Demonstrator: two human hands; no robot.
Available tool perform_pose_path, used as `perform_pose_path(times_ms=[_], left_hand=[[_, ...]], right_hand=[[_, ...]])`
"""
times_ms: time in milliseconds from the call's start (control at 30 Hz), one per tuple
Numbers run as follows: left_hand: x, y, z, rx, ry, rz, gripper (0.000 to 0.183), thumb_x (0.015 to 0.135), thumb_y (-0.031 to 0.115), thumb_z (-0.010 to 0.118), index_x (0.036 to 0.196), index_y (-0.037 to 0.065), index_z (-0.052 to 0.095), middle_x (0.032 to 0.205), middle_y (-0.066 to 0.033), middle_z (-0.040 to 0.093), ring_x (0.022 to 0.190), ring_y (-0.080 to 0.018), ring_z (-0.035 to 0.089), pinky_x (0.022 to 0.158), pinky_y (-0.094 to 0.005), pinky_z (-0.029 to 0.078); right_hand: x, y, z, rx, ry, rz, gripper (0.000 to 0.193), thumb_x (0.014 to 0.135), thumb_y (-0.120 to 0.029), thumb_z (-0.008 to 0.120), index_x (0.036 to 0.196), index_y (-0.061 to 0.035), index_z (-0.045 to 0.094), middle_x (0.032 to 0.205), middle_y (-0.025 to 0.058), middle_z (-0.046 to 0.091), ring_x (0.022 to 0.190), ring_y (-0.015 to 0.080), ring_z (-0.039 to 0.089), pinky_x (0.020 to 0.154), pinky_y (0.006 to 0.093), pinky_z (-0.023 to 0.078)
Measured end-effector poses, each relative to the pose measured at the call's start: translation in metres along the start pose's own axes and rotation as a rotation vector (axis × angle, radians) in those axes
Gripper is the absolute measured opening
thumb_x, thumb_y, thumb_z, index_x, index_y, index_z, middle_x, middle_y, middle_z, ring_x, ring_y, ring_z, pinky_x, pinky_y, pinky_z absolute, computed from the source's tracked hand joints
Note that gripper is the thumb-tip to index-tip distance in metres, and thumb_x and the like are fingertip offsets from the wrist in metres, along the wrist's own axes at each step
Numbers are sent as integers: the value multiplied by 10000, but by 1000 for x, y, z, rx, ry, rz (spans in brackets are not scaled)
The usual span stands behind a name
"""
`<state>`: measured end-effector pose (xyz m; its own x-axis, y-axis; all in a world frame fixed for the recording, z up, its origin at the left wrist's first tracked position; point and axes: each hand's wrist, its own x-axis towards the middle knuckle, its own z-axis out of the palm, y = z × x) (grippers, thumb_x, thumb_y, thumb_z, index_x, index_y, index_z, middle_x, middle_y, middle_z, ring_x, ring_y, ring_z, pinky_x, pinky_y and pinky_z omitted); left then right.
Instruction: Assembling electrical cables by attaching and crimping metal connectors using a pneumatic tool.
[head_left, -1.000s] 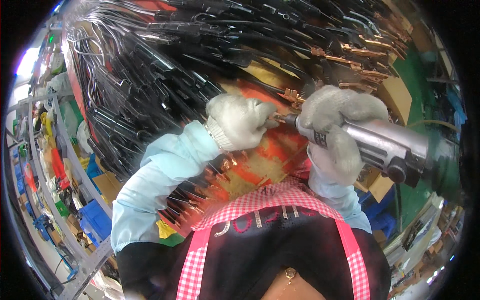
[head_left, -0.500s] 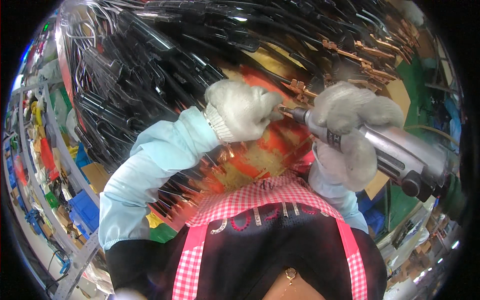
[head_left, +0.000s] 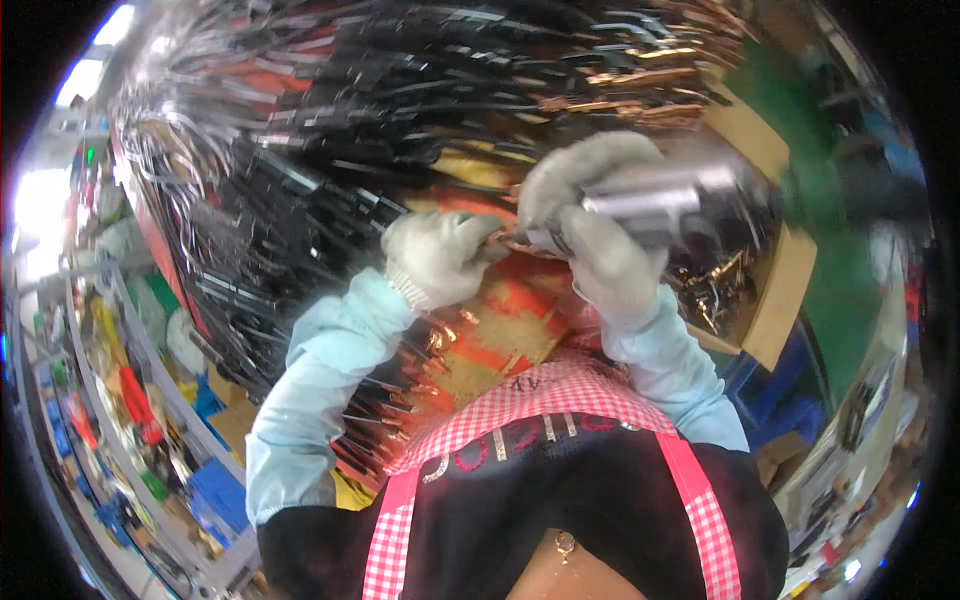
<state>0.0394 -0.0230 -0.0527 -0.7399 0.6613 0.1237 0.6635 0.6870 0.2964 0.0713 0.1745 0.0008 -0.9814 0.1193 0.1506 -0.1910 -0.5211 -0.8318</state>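
My gloved left hand (head_left: 440, 257) is closed in a pinch at the tip of a silver power screwdriver (head_left: 655, 205). A small copper-coloured part seems to lie at its fingertips, but blur and the glove hide its shape. Around the screwdriver's body wraps my gloved right hand (head_left: 605, 235), with the tool's rear end pointing right and smeared by motion. Beyond both hands lies a large heap of black cables with black plastic handles (head_left: 300, 180). Copper-coloured clamp ends (head_left: 640, 78) stick out at the heap's right side.
A worn red and tan work surface (head_left: 500, 345) shows beneath my hands. To the right, an open cardboard box (head_left: 787, 300) holds loose small metal parts (head_left: 715, 300) near a green floor (head_left: 835, 280). Shelving with blue bins (head_left: 218, 492) stands at the left.
Both hands and the screwdriver have shifted left in the view. The screwdriver has swung from sloping down rightward to nearly level. The view has turned, and more of the cardboard box shows.
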Motion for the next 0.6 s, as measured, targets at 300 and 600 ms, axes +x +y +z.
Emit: perform_pose_path(times_ms=[300,600], left_hand=[[6,15,-8,-114,9,-141,257,914,334,682,941,83,722,797,-149,684,731,-330,685,644,-407,528],[34,38,29,-89,248,10,319,808,181,717,1060,21,606,929,-177,630,809,-402,613,724,-480,493]], right_hand=[[-38,-52,-174,-422,814,182,306,836,-267,752,1013,-41,648,734,59,649,542,153,604,486,286,487],[-153,-34,-358,-1418,1074,583,616,823,-493,712,1231,-37,636,1067,234,705,954,358,699,881,423,518]])
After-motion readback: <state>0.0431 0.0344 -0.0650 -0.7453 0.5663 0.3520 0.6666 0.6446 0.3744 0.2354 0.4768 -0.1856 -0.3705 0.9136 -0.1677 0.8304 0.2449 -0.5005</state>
